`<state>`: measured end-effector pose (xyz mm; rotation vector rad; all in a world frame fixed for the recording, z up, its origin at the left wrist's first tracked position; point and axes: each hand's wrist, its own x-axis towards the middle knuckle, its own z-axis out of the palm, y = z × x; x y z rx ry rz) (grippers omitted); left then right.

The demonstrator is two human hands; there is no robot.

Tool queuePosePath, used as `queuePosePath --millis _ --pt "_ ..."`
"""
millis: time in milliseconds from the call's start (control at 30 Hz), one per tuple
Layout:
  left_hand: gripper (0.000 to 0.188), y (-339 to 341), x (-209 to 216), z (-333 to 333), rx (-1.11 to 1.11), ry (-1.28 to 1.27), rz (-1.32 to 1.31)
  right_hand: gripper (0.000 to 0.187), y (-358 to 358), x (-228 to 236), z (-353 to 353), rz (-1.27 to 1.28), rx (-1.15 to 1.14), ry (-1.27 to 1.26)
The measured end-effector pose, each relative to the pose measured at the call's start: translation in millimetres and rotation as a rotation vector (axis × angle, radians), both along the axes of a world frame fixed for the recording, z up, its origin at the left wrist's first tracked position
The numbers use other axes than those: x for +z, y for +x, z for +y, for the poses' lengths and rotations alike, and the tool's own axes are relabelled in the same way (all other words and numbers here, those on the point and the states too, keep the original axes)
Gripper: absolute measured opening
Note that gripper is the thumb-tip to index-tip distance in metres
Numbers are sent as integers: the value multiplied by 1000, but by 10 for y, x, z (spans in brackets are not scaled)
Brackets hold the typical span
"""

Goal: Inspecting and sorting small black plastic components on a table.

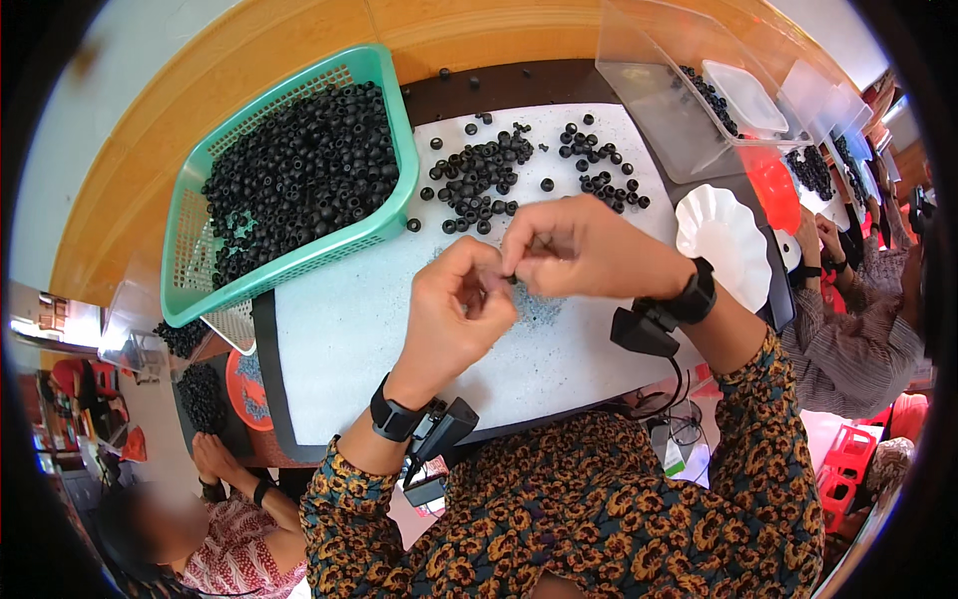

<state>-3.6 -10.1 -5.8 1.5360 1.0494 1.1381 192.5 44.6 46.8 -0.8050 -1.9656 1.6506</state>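
My left hand [451, 311] and my right hand [591, 248] meet over the white sheet [369, 349], both closed in a pinch. A small black piece [512, 281] shows between their fingertips, mostly covered by the fingers. Just beyond my hands lies a loose group of round black pieces with holes [484, 175], some single, some touching. A second group of them [599, 165] is spread farther right. Fine blue crumbs [539, 311] are scattered on the sheet below my right hand.
A green basket [399, 190] heaped with black pieces stands at the left. To the right are a white scalloped dish [723, 245] and a clear bin [639, 110]. An orange bowl [239, 394] sits at lower left. Other people work at both sides.
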Motion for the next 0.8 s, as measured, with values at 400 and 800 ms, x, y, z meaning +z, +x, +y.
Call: queuePosePath --millis 400,800 --pt "38 41 107 79 241 13 -98 25 73 -43 -61 167 -362 -331" --pt "22 -29 60 77 129 161 -141 17 -106 -170 -48 323 -224 -211"
